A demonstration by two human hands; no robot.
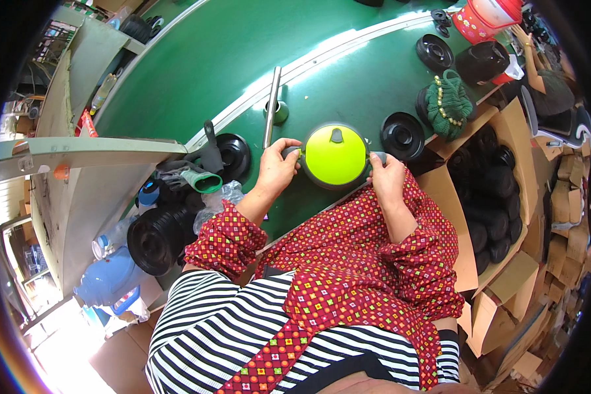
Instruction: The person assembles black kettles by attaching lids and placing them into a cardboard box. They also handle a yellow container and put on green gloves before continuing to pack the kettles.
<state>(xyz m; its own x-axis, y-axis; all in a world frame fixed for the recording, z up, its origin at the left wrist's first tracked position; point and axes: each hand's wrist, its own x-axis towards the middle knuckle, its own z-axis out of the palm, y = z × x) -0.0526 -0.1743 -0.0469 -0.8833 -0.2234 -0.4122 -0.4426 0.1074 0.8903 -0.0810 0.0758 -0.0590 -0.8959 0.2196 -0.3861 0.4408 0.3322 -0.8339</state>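
Observation:
Between my two hands is a round, lime-green pan-like piece [335, 157] with a dark rim, a small dark tab on its face and a dark grip on each side. My left hand [279, 167] is closed round the left grip, and my right hand [386, 176] pinches the right one. It hovers over or rests on the near edge of the green worktop [322, 98]; I cannot tell which. Just beyond my left hand, a metal bar [272, 108] lies across a small green cylinder [280, 113]. A black round lid-like part [402, 136] lies right of the green piece.
At left are black round parts [156, 240], a grey glove [177, 178] and a blue water jug [110, 279]. A cardboard box [463, 230] of black parts stands right, near a green knitted item [449, 105]. Another person's arm [532, 62] shows at the upper right, beside a red container [482, 23].

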